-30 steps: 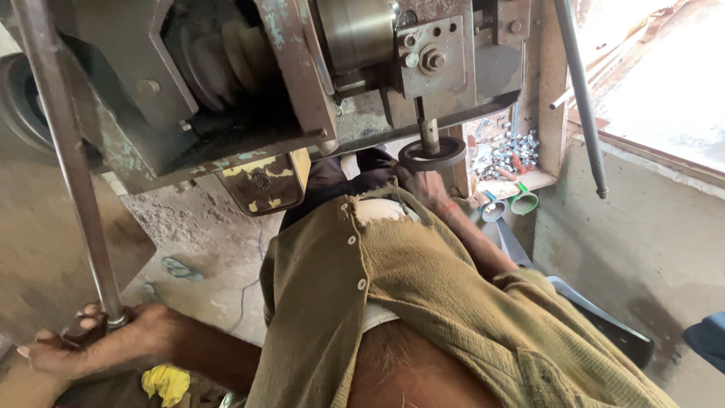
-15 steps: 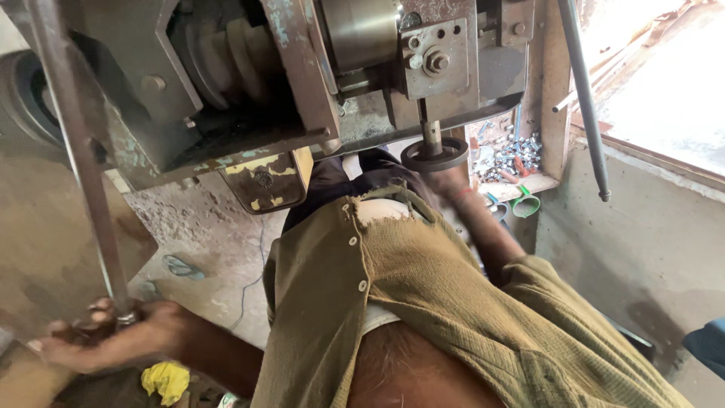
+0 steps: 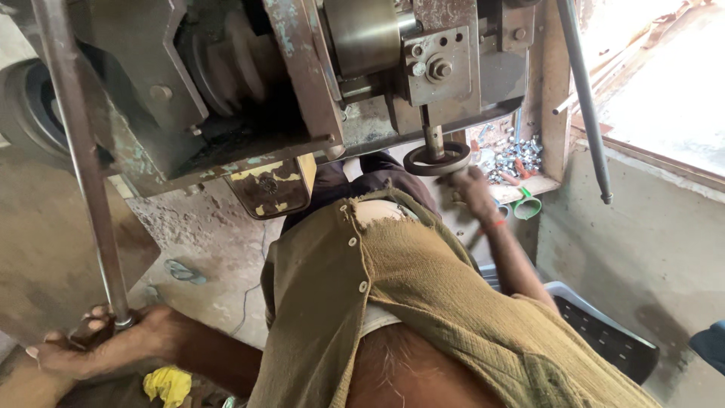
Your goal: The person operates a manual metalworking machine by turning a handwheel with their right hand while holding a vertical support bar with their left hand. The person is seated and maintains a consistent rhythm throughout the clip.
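The machine is being worked two-handed: the left hand (image 3: 106,344) is clenched round the foot of the long rod (image 3: 83,166) at lower left, the right hand (image 3: 472,189) grips the handwheel (image 3: 436,160) under the head, each needing steady hold.

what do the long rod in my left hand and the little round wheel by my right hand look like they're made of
The long rod looks like bare steel: grey-brown, dull, patchy with rust or grime. The left hand grips its lower end. The round wheel at the right hand seems dark cast metal with a worn, slightly shiny rim.
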